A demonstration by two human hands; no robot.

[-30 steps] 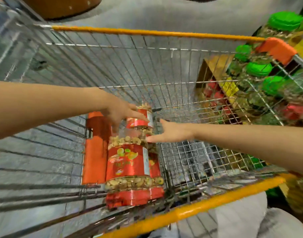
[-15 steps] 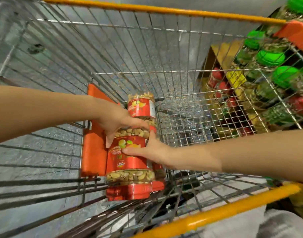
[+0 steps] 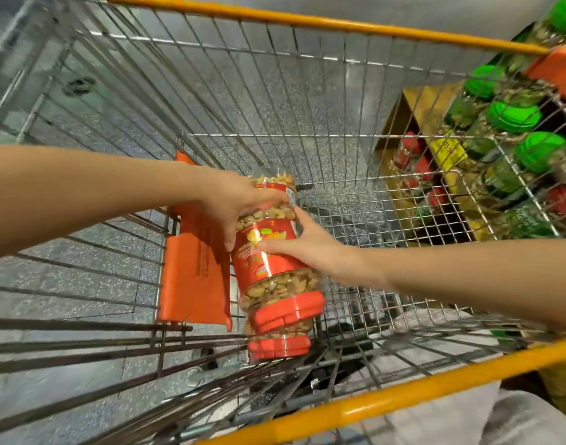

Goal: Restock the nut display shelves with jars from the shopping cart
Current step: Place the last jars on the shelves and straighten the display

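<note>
While both hands reach down into the cart, an orange flap hangs flat against its left wall, near the near left corner. Just right of the flap, the left hand grips the far part of a jar. Its fingers curl over the top of the jar and its thumb points down along the left side. This jar is full of nuts, with a red label and a red lid. It is tilted, with the lid toward the near edge of the cart, and it is raised a little above a second jar of the same kind, which lies on the cart floor under it. The right hand holds the jar from the right side, with fingers wrapped across the label and the thumb raised along the jar. Beyond the right wall of the cart are shelves with green-lid jars, red-lid jars and a yellow tag.
</note>
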